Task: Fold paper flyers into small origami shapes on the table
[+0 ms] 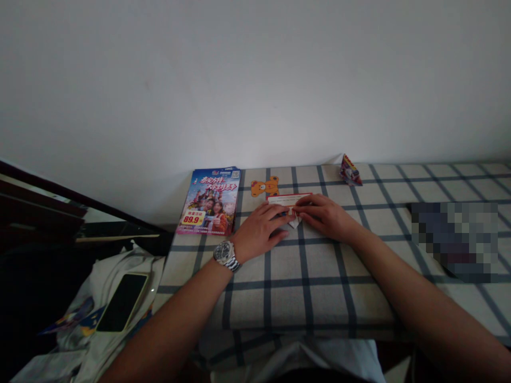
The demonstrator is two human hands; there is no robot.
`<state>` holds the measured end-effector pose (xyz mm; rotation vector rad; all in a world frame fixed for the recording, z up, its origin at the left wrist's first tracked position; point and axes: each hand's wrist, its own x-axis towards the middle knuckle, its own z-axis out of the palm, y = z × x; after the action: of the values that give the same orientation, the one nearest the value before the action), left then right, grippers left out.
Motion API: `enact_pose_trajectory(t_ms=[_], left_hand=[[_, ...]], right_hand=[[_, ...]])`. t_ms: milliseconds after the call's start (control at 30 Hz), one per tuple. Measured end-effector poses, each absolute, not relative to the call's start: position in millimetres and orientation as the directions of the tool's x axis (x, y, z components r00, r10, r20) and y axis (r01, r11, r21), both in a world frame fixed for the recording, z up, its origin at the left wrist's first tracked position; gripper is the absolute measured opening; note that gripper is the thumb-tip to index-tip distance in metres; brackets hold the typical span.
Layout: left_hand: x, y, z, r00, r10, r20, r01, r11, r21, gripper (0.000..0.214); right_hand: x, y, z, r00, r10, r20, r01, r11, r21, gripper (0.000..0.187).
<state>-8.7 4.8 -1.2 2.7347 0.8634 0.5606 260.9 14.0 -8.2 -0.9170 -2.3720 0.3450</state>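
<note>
A partly folded paper flyer (288, 200) lies on the checked tablecloth, with a white, printed upper part and a red edge. Its lower end comes to a pale point. My left hand (261, 230), wearing a metal watch (226, 255) at the wrist, holds the flyer from the left with its fingers across the lower part. From the right, my right hand (325, 217) grips the same flyer, thumb and fingers close together at the fold. The fingers of both hands cover much of the paper's middle.
A stack of colourful flyers (209, 202) lies to the left. Behind the hands is a bear picture (265, 186). A folded paper piece (350, 170) stands near the wall (255, 80). A blurred dark item (455, 239) lies at right; a phone (122, 302) rests on fabric lower left.
</note>
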Motion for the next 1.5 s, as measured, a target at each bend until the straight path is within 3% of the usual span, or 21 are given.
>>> enact_pose_trajectory(t_ms=[267, 1167, 1500], left_hand=[[-7.7, 3.1, -0.7, 0.751, 0.599, 0.278, 0.519, -0.796, 0.312, 0.046], [-11.7, 6.2, -2.2, 0.764, 0.579, 0.284, 0.485, -0.806, 0.339, 0.05], [-11.2, 6.0, -1.1, 0.778, 0.568, 0.269, 0.477, -0.812, 0.335, 0.039]], right_hand=[[259.1, 12.9, -5.4, -0.617, 0.664, 0.422, 0.544, 0.748, -0.381, 0.027], [262.0, 17.2, -8.7, -0.611, 0.653, 0.448, 0.478, 0.755, -0.448, 0.023], [263.4, 17.9, -10.0, -0.607, 0.659, 0.444, 0.505, 0.751, -0.425, 0.022]])
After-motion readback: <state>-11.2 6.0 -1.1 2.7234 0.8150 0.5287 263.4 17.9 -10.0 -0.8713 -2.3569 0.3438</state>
